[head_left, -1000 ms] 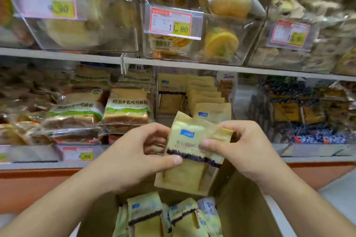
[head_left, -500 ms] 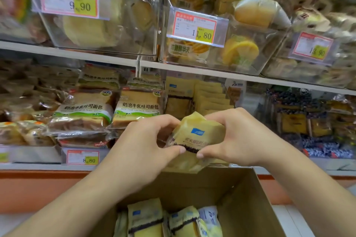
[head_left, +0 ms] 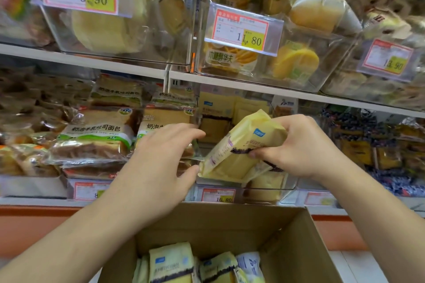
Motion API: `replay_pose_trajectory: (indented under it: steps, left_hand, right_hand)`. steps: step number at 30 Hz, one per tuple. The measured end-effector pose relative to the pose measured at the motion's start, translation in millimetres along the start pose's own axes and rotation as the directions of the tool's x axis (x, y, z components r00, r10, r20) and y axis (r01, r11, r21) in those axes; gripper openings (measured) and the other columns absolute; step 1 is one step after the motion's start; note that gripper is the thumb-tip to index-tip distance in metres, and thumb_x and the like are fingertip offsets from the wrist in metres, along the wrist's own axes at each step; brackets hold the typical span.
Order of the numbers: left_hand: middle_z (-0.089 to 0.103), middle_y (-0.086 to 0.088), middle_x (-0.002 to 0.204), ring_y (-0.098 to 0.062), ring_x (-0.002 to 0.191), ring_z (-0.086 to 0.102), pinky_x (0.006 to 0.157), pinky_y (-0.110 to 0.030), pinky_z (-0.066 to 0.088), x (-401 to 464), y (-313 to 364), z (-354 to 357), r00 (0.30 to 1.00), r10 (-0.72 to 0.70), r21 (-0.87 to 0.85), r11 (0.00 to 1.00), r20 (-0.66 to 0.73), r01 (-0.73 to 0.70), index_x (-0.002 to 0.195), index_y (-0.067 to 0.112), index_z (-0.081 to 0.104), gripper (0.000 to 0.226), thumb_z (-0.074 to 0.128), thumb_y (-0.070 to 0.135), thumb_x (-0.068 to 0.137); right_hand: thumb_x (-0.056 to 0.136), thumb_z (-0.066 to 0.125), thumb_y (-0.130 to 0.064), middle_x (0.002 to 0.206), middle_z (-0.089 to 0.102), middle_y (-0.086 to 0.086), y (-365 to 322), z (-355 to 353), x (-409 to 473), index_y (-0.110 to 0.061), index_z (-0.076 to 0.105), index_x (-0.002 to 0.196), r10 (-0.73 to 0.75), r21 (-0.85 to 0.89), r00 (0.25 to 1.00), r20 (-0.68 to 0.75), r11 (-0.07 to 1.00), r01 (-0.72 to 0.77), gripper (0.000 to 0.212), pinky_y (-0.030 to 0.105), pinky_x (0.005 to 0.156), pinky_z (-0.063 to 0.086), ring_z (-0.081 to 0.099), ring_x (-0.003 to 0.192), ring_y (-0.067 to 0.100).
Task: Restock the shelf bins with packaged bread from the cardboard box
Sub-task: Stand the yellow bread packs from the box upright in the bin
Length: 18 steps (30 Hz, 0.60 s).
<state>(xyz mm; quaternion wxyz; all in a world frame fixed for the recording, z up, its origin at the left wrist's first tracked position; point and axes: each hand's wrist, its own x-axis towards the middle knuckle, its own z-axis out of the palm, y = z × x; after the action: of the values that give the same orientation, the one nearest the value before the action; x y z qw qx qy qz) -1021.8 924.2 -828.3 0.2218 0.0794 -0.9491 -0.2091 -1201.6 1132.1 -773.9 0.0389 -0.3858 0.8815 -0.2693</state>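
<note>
— Since the shelf is the biggest thing here, start there: where does this pack go?

— Into the clear bin on the lower shelf, the one with the price tag at its front edge. A row of the same yellow packs stands upright at the back of it, so I judge the new one belongs in front of them.

— And the cardboard box?

— It sits just below the shelf's front edge, flaps open, with more packs in its bottom. So the job is far from done.

— Where is the bread pack itself?

— Tilted, over the bin's front rim, not yet down inside. Whether its lower end touches the rim I cannot tell.

— What are the hands doing?

— The right hand grips it, fingers curled over the top and the thumb pressing the dark stripe on its face. The left hand is spread and relaxed, fingers reaching toward the bin; its thumb is just beside the pack's lower corner, and I cannot tell if it touches.

— How would you finish the step well?

— Turn the pack upright, label facing out like the ones behind, and lower it rather than drop it. The wrapper looks soft and the bread inside would squash, so ease the grip. The left hand could push the standing row back to make room, taking care not to knock the toast packs in the neighbouring bin.
</note>
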Motion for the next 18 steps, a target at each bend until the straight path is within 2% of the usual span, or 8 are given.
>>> replay_pose_trajectory:
  steps: [3, 5, 7, 10, 11, 14, 18]
  left_hand:
    - [0.034, 0.020, 0.161, -0.005, 0.153, 0.019, 0.127, -0.033, 0.010, 3.4, -6.8, 5.5, 0.999, 0.003, 0.084, 0.996, 0.044, -0.007, 0.157, 0.045, 0.032, 0.070, 0.066, 0.044, 0.095]
    - [0.030, 0.018, 0.163, -0.008, 0.154, 0.016, 0.126, -0.034, 0.007, 4.6, -11.1, 9.1, 0.997, -0.008, 0.132, 0.991, 0.079, -0.003, 0.158, 0.044, 0.029, 0.072, 0.064, 0.047, 0.095]
    - [0.032, 0.015, 0.164, -0.012, 0.155, 0.017, 0.127, -0.038, 0.009, 4.4, -14.1, 12.6, 0.995, -0.009, 0.184, 0.983, 0.099, -0.009, 0.157, 0.042, 0.034, 0.070, 0.064, 0.048, 0.094]
    - [0.040, 0.013, 0.160, -0.014, 0.153, 0.022, 0.124, -0.038, 0.005, 3.9, -15.7, 14.9, 0.995, -0.017, 0.232, 0.973, 0.093, -0.006, 0.151, 0.040, 0.046, 0.063, 0.067, 0.046, 0.091]
    - [0.043, 0.013, 0.158, -0.014, 0.153, 0.024, 0.124, -0.038, 0.004, 3.9, -16.4, 15.2, 0.996, -0.017, 0.244, 0.970, 0.090, -0.006, 0.149, 0.040, 0.050, 0.061, 0.069, 0.045, 0.090]
    - [0.052, 0.011, 0.151, -0.015, 0.148, 0.029, 0.122, -0.035, 0.005, 3.3, -18.3, 15.4, 0.997, -0.013, 0.238, 0.971, 0.079, -0.006, 0.141, 0.037, 0.058, 0.058, 0.074, 0.041, 0.086]
    - [0.050, 0.015, 0.151, -0.012, 0.149, 0.028, 0.122, -0.040, 0.008, 3.0, -19.9, 14.9, 0.996, -0.016, 0.226, 0.974, 0.087, -0.004, 0.141, 0.041, 0.057, 0.058, 0.075, 0.041, 0.086]
  right_hand:
    - [0.076, 0.094, -0.035, 0.079, 0.076, -0.027, 5.1, 0.4, 8.4, -0.047, 0.076, 0.087, 0.020, -0.016, 0.999, -0.045, 1.000, -0.021, 0.024, 0.022, 0.064, 0.056, 0.072, 0.076, -0.006]
    - [0.076, 0.094, -0.039, 0.076, 0.075, -0.023, 7.3, 5.4, 15.8, -0.048, 0.072, 0.082, 0.031, -0.034, 0.994, -0.102, 0.999, -0.034, 0.025, 0.020, 0.063, 0.053, 0.070, 0.075, -0.005]
    - [0.077, 0.092, -0.044, 0.079, 0.072, -0.021, 6.7, 12.0, 25.5, -0.044, 0.068, 0.081, 0.055, -0.071, 0.991, -0.125, 0.995, -0.064, 0.024, 0.020, 0.061, 0.052, 0.068, 0.077, -0.001]
    - [0.079, 0.089, -0.051, 0.078, 0.066, -0.015, 6.7, 24.8, 44.3, -0.033, 0.066, 0.082, 0.102, -0.173, 0.986, -0.130, 0.977, -0.124, 0.029, 0.030, 0.062, 0.054, 0.068, 0.080, 0.012]
    - [0.081, 0.088, -0.052, 0.078, 0.065, -0.013, 7.3, 28.6, 51.2, -0.031, 0.067, 0.085, 0.100, -0.219, 0.985, -0.138, 0.967, -0.128, 0.030, 0.032, 0.065, 0.054, 0.068, 0.083, 0.017]
    - [0.086, 0.081, -0.055, 0.096, 0.070, -0.004, 9.5, 37.7, 72.3, -0.029, 0.072, 0.113, 0.062, -0.316, 0.987, -0.149, 0.943, -0.107, 0.038, 0.032, 0.074, 0.054, 0.067, 0.092, 0.024]
    - [0.089, 0.079, -0.053, 0.108, 0.070, -0.007, 12.0, 45.7, 105.9, -0.034, 0.071, 0.123, 0.074, -0.379, 0.994, -0.082, 0.920, -0.099, 0.039, 0.033, 0.082, 0.055, 0.068, 0.102, 0.025]
